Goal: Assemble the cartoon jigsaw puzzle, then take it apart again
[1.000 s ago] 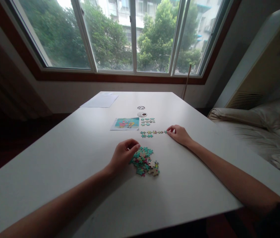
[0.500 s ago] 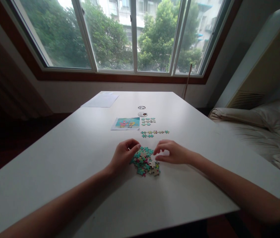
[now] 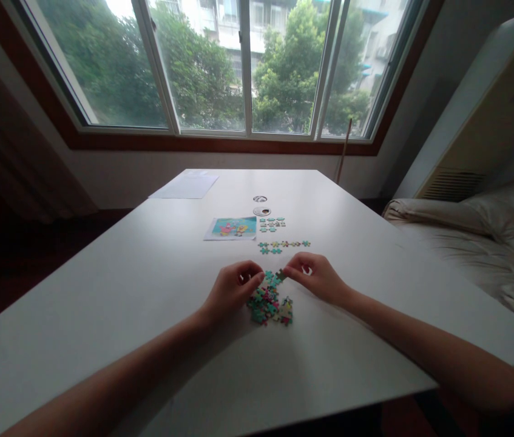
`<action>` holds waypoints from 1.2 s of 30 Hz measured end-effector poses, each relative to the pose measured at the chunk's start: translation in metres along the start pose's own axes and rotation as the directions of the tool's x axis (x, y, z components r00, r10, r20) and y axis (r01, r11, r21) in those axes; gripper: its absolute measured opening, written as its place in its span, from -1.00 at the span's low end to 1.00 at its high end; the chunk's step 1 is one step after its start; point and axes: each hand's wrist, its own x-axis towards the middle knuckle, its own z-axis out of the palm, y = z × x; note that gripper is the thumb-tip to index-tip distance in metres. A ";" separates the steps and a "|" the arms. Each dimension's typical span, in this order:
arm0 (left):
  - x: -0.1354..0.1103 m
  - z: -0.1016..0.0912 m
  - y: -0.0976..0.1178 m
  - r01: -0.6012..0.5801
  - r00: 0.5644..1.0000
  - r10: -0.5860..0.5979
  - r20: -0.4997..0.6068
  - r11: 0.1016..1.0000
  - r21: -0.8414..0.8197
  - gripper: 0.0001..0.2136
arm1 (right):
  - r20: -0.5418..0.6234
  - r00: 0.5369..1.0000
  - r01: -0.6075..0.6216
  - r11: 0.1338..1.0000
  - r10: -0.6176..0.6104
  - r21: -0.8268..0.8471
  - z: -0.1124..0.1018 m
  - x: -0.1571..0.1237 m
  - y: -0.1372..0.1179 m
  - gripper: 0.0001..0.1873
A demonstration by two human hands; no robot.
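Observation:
A heap of small jigsaw puzzle pieces (image 3: 266, 302), mostly teal with pink and beige ones, lies on the white table. My right hand (image 3: 315, 276) pinches a dark-looking puzzle piece (image 3: 280, 275) between thumb and fingers, over the heap's far right side. At the heap's left edge, my left hand (image 3: 235, 284) has its thumb and fingertips pressed together; whatever is between them is too small to make out. Beyond the hands, loose pieces lie in short rows (image 3: 285, 244), with another group of pieces (image 3: 272, 224) farther back.
Left of the farther group lies a colourful picture sheet (image 3: 233, 228). Two round flat items (image 3: 261, 211) sit behind it, and a white paper (image 3: 184, 186) rests at the table's far left. A cream sofa (image 3: 457, 243) stands to the right of the table (image 3: 115, 291).
My right hand has closed its fingers on a puzzle piece and lifted it at the heap's far side. My left hand has shifted slightly right, its fingers closing to a pinch.

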 end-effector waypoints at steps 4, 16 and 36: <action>-0.005 0.006 0.009 -0.021 0.996 0.022 0.089 1.000 -0.013 -0.81 | -0.006 0.995 -0.097 0.971 0.101 0.220 0.007 0.000 -0.001 -0.69; -0.007 0.004 0.013 0.007 0.997 0.002 0.083 0.995 -0.099 -0.75 | 0.037 0.995 -0.099 0.976 0.094 0.195 0.011 -0.002 -0.003 -0.65; -0.002 0.003 0.005 0.040 0.997 -0.029 0.067 0.986 -0.163 -0.74 | 0.009 0.993 -0.116 0.953 0.118 0.278 0.009 0.000 0.003 -0.71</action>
